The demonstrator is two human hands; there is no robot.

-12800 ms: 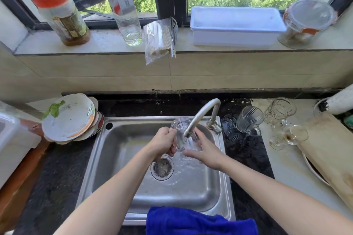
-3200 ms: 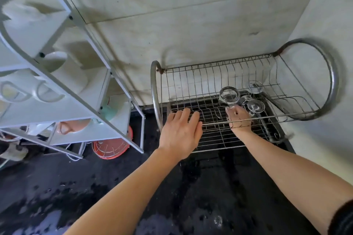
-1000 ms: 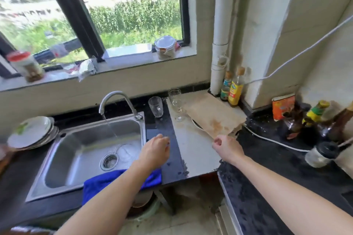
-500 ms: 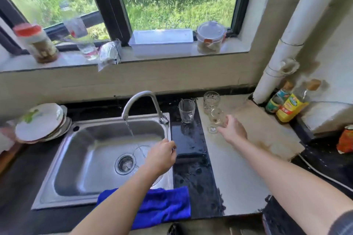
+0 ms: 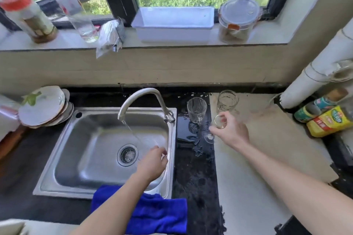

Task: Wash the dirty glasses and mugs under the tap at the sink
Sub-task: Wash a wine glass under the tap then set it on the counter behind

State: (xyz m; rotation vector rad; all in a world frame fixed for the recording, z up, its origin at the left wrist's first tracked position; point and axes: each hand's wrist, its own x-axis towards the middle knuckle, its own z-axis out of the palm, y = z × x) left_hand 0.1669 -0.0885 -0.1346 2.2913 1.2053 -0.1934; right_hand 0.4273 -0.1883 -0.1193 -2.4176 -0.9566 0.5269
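Small stemmed glass (image 5: 219, 122) at near edge of pale worktop (image 5: 257, 158), just right of sink (image 5: 76, 149). Judged light, thin-walled, fragile, and slippery once wet. Best taken round the bowl, not the stem. Bowl gripped in curled fingers of right hand (image 5: 232, 132). Left hand (image 5: 152, 162) well apart over sink, beside stream from tap (image 5: 141, 97) — loosely curled, empty. Handled glass (image 5: 196, 109) and tumbler (image 5: 227, 100) just behind.

Right hand (image 5: 232, 132) grips stemmed glass (image 5: 219, 121) beside sink (image 5: 107, 111); left hand (image 5: 152, 164) loosely curled over basin; tap (image 5: 141, 96) running.
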